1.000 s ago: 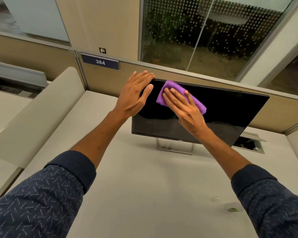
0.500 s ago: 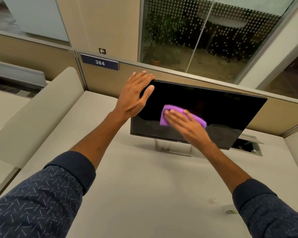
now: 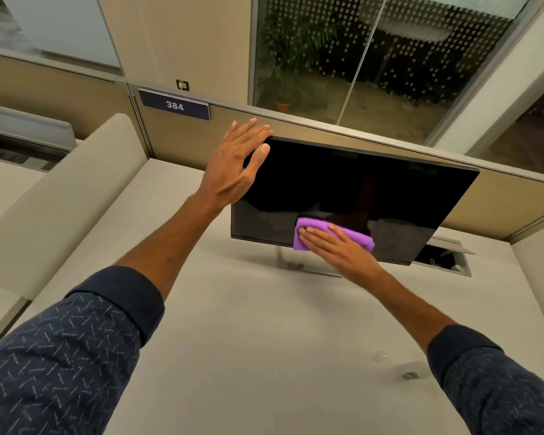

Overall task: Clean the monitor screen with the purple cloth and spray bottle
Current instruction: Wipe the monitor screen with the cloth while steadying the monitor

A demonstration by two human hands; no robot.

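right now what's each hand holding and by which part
Nothing gripped: left hand braces the monitor at its top left corner, right hand presses the purple cloth flat against its lower edge.

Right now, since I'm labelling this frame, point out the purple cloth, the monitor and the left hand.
purple cloth (image 3: 358,237), head view, bare right end.
monitor (image 3: 374,183), head view, middle of dark screen.
left hand (image 3: 233,171), head view, back of hand.

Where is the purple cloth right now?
In the head view, the purple cloth lies against the lower edge of the monitor, pressed under the right hand.
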